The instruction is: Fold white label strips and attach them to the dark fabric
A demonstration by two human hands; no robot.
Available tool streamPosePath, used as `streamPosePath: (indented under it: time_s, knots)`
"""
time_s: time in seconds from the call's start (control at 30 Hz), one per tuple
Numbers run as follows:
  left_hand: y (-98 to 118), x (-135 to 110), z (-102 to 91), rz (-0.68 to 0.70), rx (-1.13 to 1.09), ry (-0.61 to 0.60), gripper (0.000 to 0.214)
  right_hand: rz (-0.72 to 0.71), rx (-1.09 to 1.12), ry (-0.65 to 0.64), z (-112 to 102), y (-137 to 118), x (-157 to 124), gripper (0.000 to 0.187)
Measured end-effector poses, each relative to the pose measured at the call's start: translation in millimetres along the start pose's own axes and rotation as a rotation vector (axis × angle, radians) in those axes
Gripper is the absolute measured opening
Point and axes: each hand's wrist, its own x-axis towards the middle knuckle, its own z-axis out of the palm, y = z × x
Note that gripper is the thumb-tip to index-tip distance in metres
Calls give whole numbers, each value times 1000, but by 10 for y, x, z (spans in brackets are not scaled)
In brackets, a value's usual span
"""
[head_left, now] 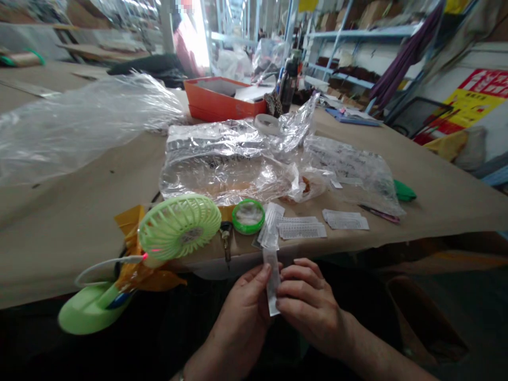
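Between my two hands, just off the table's front edge, is a narrow white label strip [272, 286]. My left hand [248, 299] pinches it with the thumb on top. From the other side, my right hand [311, 301] grips the strip's right edge with curled fingers. Beyond the strip's upper end lies a fanned pile of white labels [271, 225]. To its right are a stack of printed labels [301, 228] and another label stack [345, 219]. A round green-rimmed container [248, 217] sits left of the fanned pile.
A green fan [180, 227] is taped at the table edge on the left, beside a small pointed tool [226, 241]. Clear plastic bags [222, 169] cover the middle. Behind them are a tape roll [266, 125] and an orange box [222, 100]. A pen [379, 213] lies at the right.
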Motion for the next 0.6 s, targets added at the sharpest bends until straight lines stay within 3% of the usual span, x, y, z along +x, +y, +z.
streamPosePath:
  time_s: [0.17,0.33,0.43,0.6]
  knots:
    - [-5,38,49,-23,60,88,10,37,-74,-16,-111,128,10,15]
    - [-29,25,23,-38,217,140,18,242,-436,-102,-209,436,121,26]
    - [-48,36,-8,-63,255,152,22,223,-549,-118,-181,506,117,21]
    - [-54,47,-22,-89,292,167,22,186,-483,-36,-163,538,46,16]
